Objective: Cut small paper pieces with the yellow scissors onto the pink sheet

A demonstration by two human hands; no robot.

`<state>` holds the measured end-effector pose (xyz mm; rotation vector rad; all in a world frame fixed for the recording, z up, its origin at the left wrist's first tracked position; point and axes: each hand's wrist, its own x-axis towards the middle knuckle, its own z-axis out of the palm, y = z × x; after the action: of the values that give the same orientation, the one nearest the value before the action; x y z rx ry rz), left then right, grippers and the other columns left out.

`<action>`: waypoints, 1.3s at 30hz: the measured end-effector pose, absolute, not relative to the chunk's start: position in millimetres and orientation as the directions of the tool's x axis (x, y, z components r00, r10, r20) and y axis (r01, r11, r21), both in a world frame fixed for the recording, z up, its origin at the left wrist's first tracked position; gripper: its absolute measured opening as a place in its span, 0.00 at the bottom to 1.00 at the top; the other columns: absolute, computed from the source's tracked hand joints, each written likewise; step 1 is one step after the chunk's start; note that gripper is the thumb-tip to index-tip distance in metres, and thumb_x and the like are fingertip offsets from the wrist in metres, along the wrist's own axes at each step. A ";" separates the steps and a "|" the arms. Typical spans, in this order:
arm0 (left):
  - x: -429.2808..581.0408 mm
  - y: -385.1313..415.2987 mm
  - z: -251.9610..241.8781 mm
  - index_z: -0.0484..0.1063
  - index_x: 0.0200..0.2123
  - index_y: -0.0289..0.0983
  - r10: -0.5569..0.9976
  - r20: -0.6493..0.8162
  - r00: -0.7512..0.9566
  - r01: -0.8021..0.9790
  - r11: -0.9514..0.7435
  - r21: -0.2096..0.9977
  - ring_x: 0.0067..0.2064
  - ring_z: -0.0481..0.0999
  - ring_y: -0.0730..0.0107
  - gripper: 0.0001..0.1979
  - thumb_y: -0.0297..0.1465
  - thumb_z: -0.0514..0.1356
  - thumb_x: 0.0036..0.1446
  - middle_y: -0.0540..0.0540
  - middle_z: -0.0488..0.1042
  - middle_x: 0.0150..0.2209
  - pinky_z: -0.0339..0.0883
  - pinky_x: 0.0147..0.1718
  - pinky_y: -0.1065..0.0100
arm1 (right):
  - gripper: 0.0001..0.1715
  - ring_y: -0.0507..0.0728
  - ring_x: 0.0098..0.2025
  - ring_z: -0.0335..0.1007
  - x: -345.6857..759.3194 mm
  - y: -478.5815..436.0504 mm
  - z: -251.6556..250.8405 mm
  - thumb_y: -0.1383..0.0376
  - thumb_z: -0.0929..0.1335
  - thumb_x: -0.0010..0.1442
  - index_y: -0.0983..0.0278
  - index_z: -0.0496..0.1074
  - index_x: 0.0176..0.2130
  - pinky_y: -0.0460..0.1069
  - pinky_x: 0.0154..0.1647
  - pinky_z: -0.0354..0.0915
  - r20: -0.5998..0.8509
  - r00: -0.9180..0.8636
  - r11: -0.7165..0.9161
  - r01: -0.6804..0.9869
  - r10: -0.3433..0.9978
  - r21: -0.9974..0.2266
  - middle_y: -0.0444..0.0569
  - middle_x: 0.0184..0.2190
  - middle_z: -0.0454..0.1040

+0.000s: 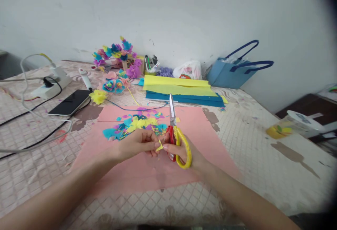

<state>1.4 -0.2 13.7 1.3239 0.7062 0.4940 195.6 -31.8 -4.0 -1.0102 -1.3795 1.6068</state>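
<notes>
Between the thumb and fingertips of my left hand (pixel 139 142) is a small yellow paper piece (pixel 159 146). My right hand (pixel 181 149) carries scissors (pixel 184 153) with one yellow and one red handle, blades closed and pointing away from me. The right thumb and fingertip meet the right edge of the yellow piece. Both hands are above a pink paper sheet (pixel 205 153). Just beyond them lies a pile of cut paper pieces (pixel 139 123) in yellow, teal, blue and purple.
Yellow and blue paper sheets (pixel 179 88) lie behind the pink sheet. Finished paper flowers (pixel 116 53) stand at the back left. A phone (pixel 70 102), cables and a power strip (pixel 52 82) are at left. To the right are a blue bag (pixel 229 72) and a plastic tub (pixel 292 126).
</notes>
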 end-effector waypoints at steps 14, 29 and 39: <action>2.4 1.9 11.6 0.69 0.28 0.33 0.708 -0.195 0.679 0.097 0.177 0.979 0.27 0.75 0.74 0.12 0.37 0.63 0.53 0.49 0.75 0.25 0.66 0.27 0.73 | 0.14 0.46 0.18 0.58 196.1 -31.1 -9.1 0.62 0.71 0.51 0.62 0.63 0.34 0.43 0.17 0.59 -0.094 -0.380 -0.145 -0.107 0.920 -0.984 0.39 0.27 0.65; 2.9 0.6 14.3 0.70 0.28 0.33 0.706 -0.202 0.679 0.077 0.204 0.976 0.26 0.75 0.75 0.12 0.37 0.63 0.53 0.50 0.75 0.24 0.66 0.27 0.74 | 0.14 0.46 0.20 0.59 197.9 -30.6 -10.7 0.63 0.71 0.50 0.61 0.63 0.34 0.43 0.18 0.60 -0.110 -0.392 -0.154 -0.081 0.913 -0.985 0.40 0.29 0.66; 4.4 1.4 11.1 0.69 0.28 0.33 0.707 -0.205 0.676 0.077 0.209 0.975 0.27 0.75 0.75 0.11 0.36 0.63 0.53 0.50 0.75 0.24 0.66 0.28 0.74 | 0.13 0.46 0.20 0.59 197.2 -31.6 -6.4 0.62 0.71 0.51 0.62 0.63 0.34 0.43 0.18 0.60 -0.114 -0.382 -0.150 -0.066 0.917 -0.986 0.40 0.28 0.66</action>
<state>4.4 1.4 11.1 1.3073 0.7430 0.4993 197.2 -31.6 -6.4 -1.0283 -1.3465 1.6382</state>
